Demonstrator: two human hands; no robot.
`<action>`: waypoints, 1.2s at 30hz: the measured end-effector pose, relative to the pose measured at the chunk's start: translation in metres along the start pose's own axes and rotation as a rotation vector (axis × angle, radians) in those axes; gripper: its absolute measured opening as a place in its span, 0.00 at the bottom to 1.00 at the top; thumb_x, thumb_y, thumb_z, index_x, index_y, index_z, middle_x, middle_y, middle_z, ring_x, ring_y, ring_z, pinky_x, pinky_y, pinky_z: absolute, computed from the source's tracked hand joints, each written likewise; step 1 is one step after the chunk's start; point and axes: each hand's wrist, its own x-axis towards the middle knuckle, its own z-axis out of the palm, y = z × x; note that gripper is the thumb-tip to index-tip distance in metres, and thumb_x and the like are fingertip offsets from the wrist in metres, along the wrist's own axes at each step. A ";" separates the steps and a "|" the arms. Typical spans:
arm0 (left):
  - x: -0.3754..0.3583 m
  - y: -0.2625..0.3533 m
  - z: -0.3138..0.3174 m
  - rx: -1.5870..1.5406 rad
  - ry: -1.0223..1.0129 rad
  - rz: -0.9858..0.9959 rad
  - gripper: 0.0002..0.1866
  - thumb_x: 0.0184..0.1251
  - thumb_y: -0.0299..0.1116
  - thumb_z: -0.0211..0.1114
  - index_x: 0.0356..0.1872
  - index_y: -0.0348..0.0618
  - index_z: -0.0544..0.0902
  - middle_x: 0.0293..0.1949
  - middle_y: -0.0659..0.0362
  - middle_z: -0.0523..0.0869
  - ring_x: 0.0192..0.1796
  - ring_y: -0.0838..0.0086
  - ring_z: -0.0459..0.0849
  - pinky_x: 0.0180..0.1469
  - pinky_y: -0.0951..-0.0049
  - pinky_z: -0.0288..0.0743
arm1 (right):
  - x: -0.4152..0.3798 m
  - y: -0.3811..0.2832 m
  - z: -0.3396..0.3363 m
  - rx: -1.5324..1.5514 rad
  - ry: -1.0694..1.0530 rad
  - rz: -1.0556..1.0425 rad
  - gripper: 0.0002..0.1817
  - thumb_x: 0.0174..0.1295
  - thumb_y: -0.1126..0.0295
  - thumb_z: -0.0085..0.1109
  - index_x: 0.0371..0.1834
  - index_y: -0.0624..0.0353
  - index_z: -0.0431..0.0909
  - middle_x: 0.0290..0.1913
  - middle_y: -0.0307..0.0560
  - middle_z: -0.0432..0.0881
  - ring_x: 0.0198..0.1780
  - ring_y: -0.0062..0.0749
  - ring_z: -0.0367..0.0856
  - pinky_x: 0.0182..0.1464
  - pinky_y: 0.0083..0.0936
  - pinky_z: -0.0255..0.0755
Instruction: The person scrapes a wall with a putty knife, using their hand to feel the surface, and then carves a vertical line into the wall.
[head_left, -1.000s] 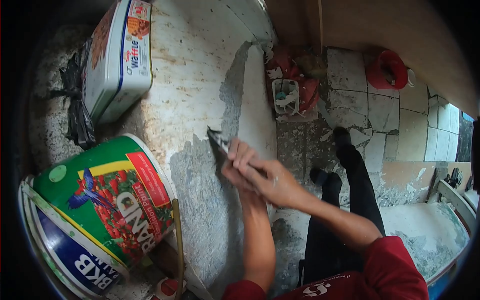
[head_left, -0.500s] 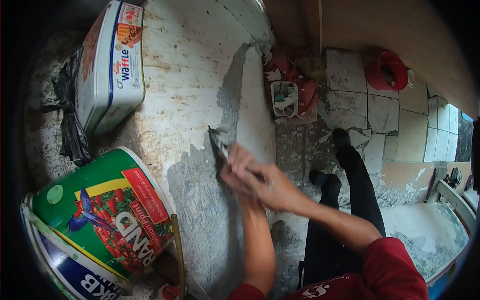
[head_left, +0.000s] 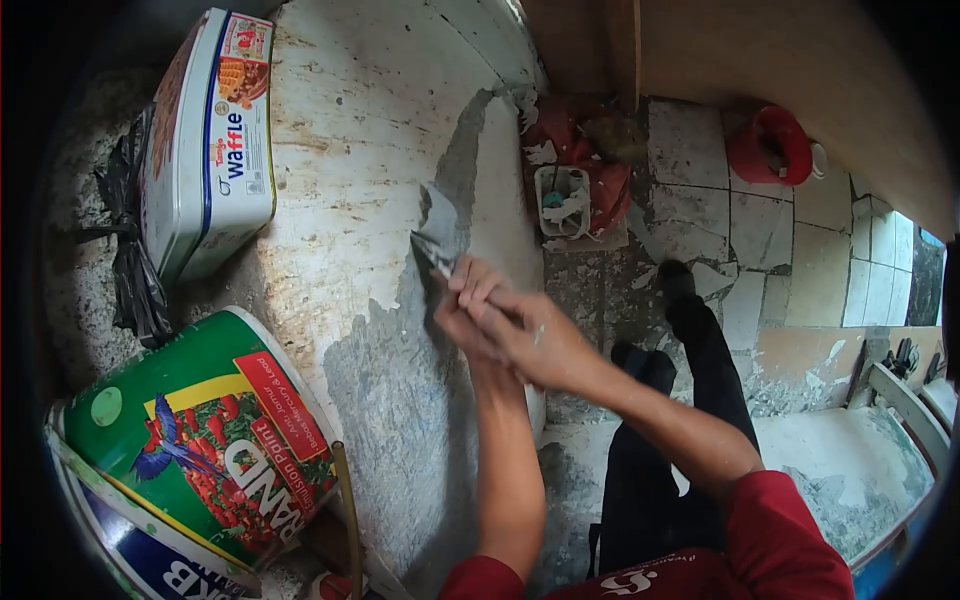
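Note:
Both hands are closed one against the other around a scraper (head_left: 434, 253) with a metal blade. Nearer the camera, my right hand (head_left: 530, 330) grips its handle, fingers wrapped near the blade end. My left hand (head_left: 462, 328) presses in beside and below it; most of its fingers are hidden. The blade edge meets the white painted wall (head_left: 350, 180), where a pale flake of paint (head_left: 438, 212) is curling away above it. Bare grey plaster (head_left: 385, 400) shows below the blade and in a strip above it.
At left stand a white and blue waffle tin (head_left: 235, 150), a black plastic bag (head_left: 130, 230) and a green paint bucket (head_left: 125, 430). Beyond the wall are a small white basket (head_left: 545, 215) on red material and a red bucket (head_left: 790, 150). Paint chips litter the tiled floor (head_left: 685, 140).
Both hands and the scraper have shifted slightly up along the wall. The paint flake above the blade is now larger and lifted further.

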 end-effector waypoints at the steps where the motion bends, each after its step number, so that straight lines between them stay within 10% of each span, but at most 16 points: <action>1: -0.010 0.007 -0.005 0.044 -0.019 -0.012 0.09 0.67 0.26 0.53 0.26 0.40 0.69 0.22 0.61 0.70 0.25 0.78 0.69 0.34 0.79 0.69 | -0.007 0.010 0.009 -0.036 0.066 -0.192 0.20 0.71 0.55 0.47 0.32 0.61 0.77 0.15 0.39 0.72 0.10 0.19 0.68 0.12 0.19 0.60; 4: -0.024 0.008 0.000 0.059 0.031 0.043 0.09 0.67 0.26 0.53 0.26 0.41 0.69 0.21 0.61 0.70 0.26 0.77 0.70 0.34 0.78 0.69 | -0.002 0.013 0.022 -0.078 0.135 -0.407 0.20 0.71 0.54 0.47 0.32 0.61 0.76 0.14 0.38 0.70 0.09 0.18 0.67 0.10 0.18 0.59; 10: 0.012 0.005 -0.002 0.022 0.051 -0.051 0.07 0.66 0.26 0.52 0.26 0.41 0.70 0.23 0.60 0.72 0.28 0.76 0.71 0.36 0.78 0.70 | 0.015 -0.015 -0.004 0.034 -0.001 0.113 0.21 0.71 0.55 0.47 0.32 0.63 0.76 0.14 0.38 0.71 0.09 0.18 0.68 0.10 0.19 0.60; 13: -0.015 0.013 -0.007 0.053 0.014 -0.007 0.07 0.65 0.25 0.52 0.26 0.41 0.70 0.23 0.59 0.72 0.28 0.76 0.71 0.36 0.78 0.69 | 0.002 0.015 0.020 -0.088 0.134 -0.369 0.21 0.71 0.55 0.47 0.34 0.63 0.77 0.15 0.39 0.72 0.10 0.18 0.69 0.11 0.19 0.60; 18: 0.024 0.017 0.001 0.170 0.150 -0.023 0.05 0.63 0.25 0.53 0.28 0.43 0.68 0.23 0.62 0.69 0.29 0.76 0.71 0.36 0.79 0.68 | 0.024 -0.025 -0.003 0.037 -0.016 0.136 0.20 0.71 0.56 0.48 0.38 0.64 0.79 0.17 0.41 0.75 0.13 0.19 0.71 0.13 0.21 0.63; 21: 0.040 0.021 -0.018 0.502 0.164 0.065 0.06 0.64 0.27 0.54 0.27 0.44 0.68 0.23 0.62 0.70 0.29 0.76 0.71 0.37 0.80 0.68 | 0.032 -0.026 -0.013 0.026 -0.003 0.123 0.20 0.71 0.55 0.47 0.40 0.64 0.78 0.17 0.41 0.74 0.11 0.19 0.70 0.12 0.21 0.63; 24: 0.002 0.009 0.003 0.079 -0.023 -0.126 0.08 0.66 0.29 0.55 0.27 0.45 0.69 0.22 0.63 0.70 0.28 0.78 0.72 0.35 0.82 0.67 | 0.008 -0.017 -0.002 -0.049 -0.018 -0.059 0.21 0.71 0.54 0.46 0.40 0.63 0.78 0.15 0.40 0.73 0.10 0.20 0.69 0.11 0.21 0.62; 36: 0.008 0.022 0.003 0.226 0.134 0.036 0.09 0.68 0.30 0.49 0.25 0.47 0.69 0.21 0.66 0.68 0.25 0.80 0.70 0.32 0.82 0.66 | 0.010 -0.021 0.005 -0.029 -0.023 -0.098 0.23 0.71 0.52 0.45 0.31 0.63 0.75 0.12 0.39 0.69 0.09 0.21 0.68 0.09 0.21 0.60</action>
